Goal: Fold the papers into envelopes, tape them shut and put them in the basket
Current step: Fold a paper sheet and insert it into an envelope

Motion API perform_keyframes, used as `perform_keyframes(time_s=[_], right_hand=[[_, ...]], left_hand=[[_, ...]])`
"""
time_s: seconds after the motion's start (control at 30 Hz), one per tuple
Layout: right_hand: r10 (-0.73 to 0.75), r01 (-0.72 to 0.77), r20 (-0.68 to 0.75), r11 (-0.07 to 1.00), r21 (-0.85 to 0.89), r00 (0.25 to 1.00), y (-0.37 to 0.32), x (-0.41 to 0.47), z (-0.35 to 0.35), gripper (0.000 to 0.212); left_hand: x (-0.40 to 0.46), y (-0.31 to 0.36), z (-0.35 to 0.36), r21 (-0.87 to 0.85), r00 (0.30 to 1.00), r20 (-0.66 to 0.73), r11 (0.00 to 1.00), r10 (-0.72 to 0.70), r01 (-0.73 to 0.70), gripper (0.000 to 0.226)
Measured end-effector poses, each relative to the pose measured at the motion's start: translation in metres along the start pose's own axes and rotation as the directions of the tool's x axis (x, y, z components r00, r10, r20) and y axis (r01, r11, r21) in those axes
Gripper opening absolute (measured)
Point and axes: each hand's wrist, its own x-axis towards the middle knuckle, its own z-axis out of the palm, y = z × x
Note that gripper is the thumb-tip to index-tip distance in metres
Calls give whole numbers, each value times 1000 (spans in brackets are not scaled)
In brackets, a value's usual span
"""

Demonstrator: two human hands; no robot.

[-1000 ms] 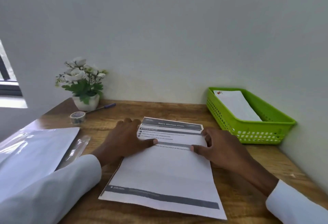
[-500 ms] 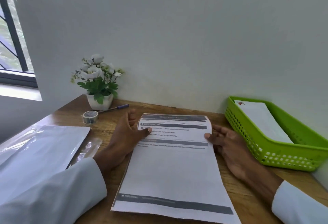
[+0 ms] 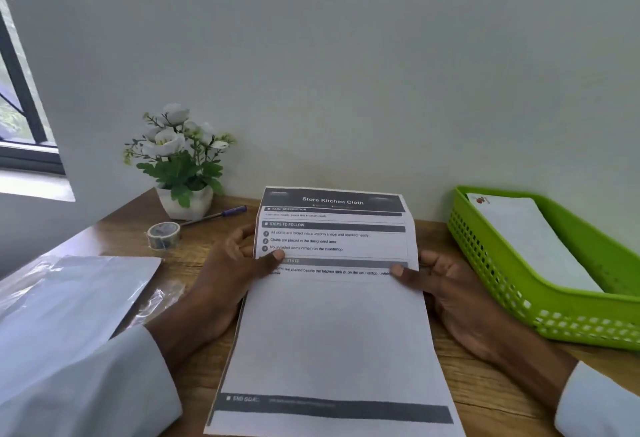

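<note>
A printed paper (image 3: 332, 326) headed "Store Kitchen Cloth" lies on the wooden desk (image 3: 207, 236) in front of me, its far part raised off the desk. My left hand (image 3: 228, 274) pinches its left edge, thumb on top and fingers behind. My right hand (image 3: 440, 284) pinches the right edge the same way. A green basket (image 3: 554, 301) stands at the right and holds a white folded envelope (image 3: 526, 239). A roll of tape (image 3: 163, 235) sits at the back left.
A potted white flower plant (image 3: 180, 163) stands by the wall, a pen (image 3: 221, 213) beside it. A plastic sleeve with blank sheets (image 3: 65, 301) lies at the left. The wall is close behind the desk.
The far part of the paper has been lifted and unfolded upward, showing the title. Both hands shifted to grip the sheet's side edges. My view moved closer.
</note>
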Motion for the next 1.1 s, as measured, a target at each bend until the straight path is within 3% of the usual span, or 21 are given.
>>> perform_keyframes(time_s=[0.1, 0.3, 0.57, 0.7, 0.83, 0.9, 1.03, 1.1], right_hand=[[9, -10, 18, 1000, 18, 1000, -2, -1, -1, 31], [-20, 26, -79, 997, 71, 997, 0, 3, -2, 35], [51, -50, -47, 998, 25, 998, -6, 3, -4, 33], [-10, 14, -66, 999, 49, 998, -7, 0, 1, 23], [26, -26, -72, 1000, 0, 997, -10, -4, 3, 11], [2, -2, -103, 1000, 0, 995, -9, -4, 2, 22], [-42, 44, -141, 999, 6, 989, -5, -5, 3, 40], [-58, 54, -134, 998, -38, 989, -3, -4, 2, 41]], left_hand=[[0, 1, 1, -27, 1000, 28, 1000, -9, 10, 60], [-1, 3, 1, 50, 983, 163, 996, -85, 78, 46], [-6, 7, 2, 14, 983, 142, 993, -117, 116, 32], [-7, 10, 3, 29, 986, 154, 998, -63, 60, 24], [-6, 13, -1, 99, 994, 87, 994, -60, 51, 42], [-6, 14, 1, 93, 997, 41, 994, -60, 56, 39], [-4, 14, 0, -86, 994, 18, 990, -109, 110, 28], [-5, 14, 0, -33, 983, 62, 984, -174, 176, 23]])
